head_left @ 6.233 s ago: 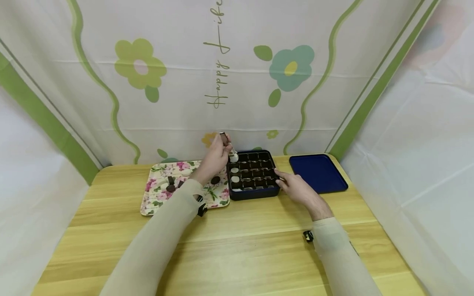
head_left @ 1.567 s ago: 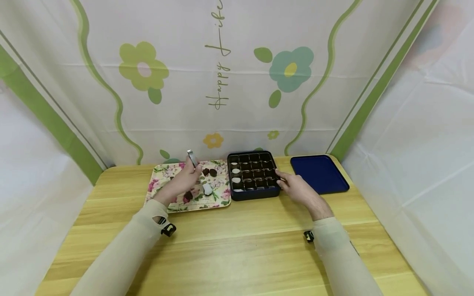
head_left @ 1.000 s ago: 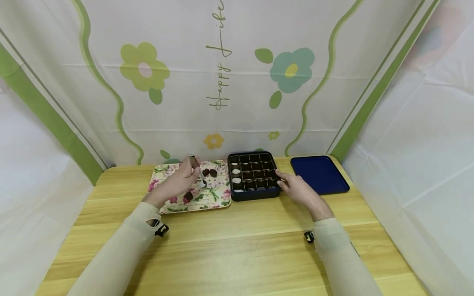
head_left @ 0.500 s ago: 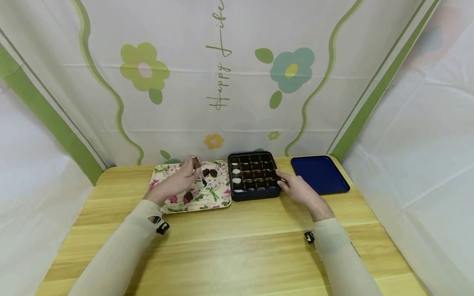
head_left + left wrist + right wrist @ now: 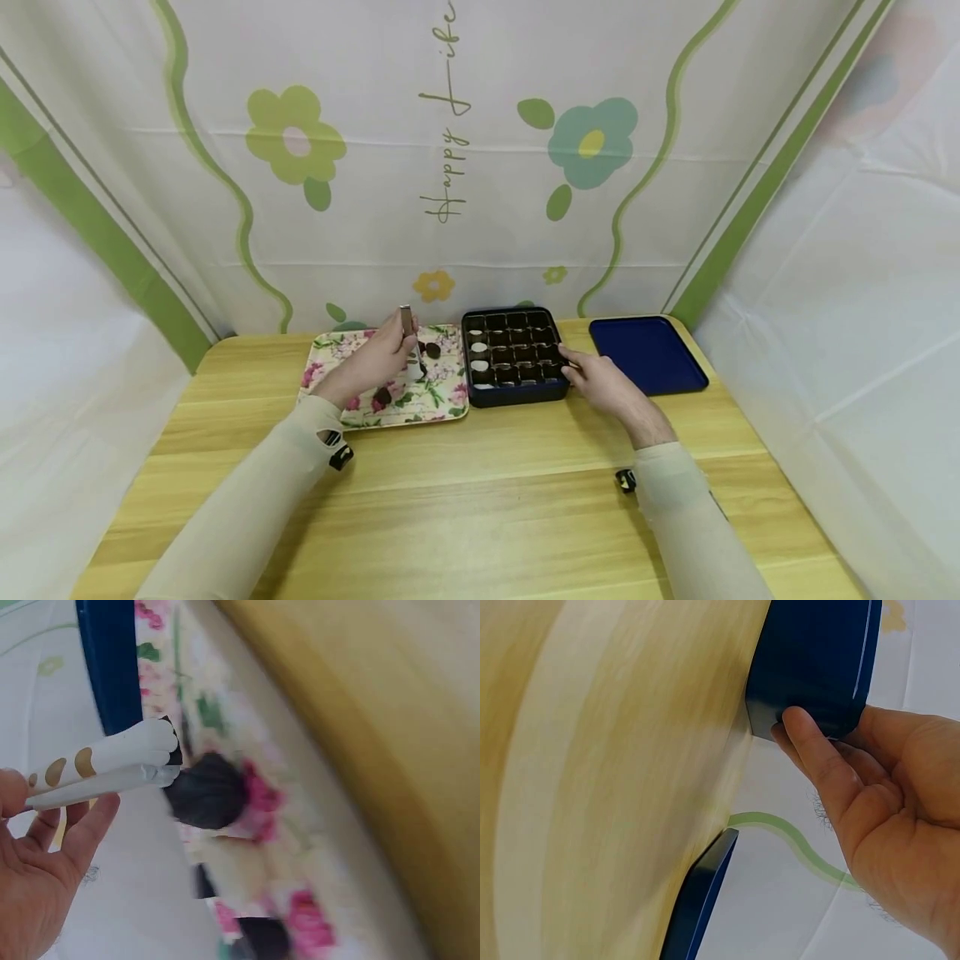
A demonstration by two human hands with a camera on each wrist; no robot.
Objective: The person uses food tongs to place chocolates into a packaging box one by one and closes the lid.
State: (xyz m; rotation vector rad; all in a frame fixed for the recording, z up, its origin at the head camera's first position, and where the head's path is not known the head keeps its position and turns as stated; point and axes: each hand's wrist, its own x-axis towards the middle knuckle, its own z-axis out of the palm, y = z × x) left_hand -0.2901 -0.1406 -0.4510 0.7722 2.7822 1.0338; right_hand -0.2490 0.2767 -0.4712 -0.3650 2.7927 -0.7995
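My left hand (image 5: 378, 362) holds a pair of white serving tongs (image 5: 124, 750) with scalloped tips and oval holes. Between the tips shows the edge of a dark piece (image 5: 175, 754) that looks like chocolate, over the flowered tray (image 5: 442, 410). Other dark chocolates lie on the tray, one (image 5: 382, 396) near its front and one (image 5: 432, 351) toward the back. To the tray's right stands a dark blue box (image 5: 517, 397) with a divided black insert; whitish pieces (image 5: 479, 366) fill part of its left column. My right hand (image 5: 600, 379) grips the box's right side, thumb and fingers at the wall and rim.
A blue lid (image 5: 648, 354) lies on the wooden table (image 5: 487, 500) to the right of the box. Close behind everything hangs a white curtain (image 5: 375, 242) with printed flowers. The tray and box sit side by side near the back edge.
My left hand has come from the box's back-left compartment to the tray. The tongs' tips lowered to a dark chocolate, narrowed on it and shifted slightly right. My right hand stays on the box.
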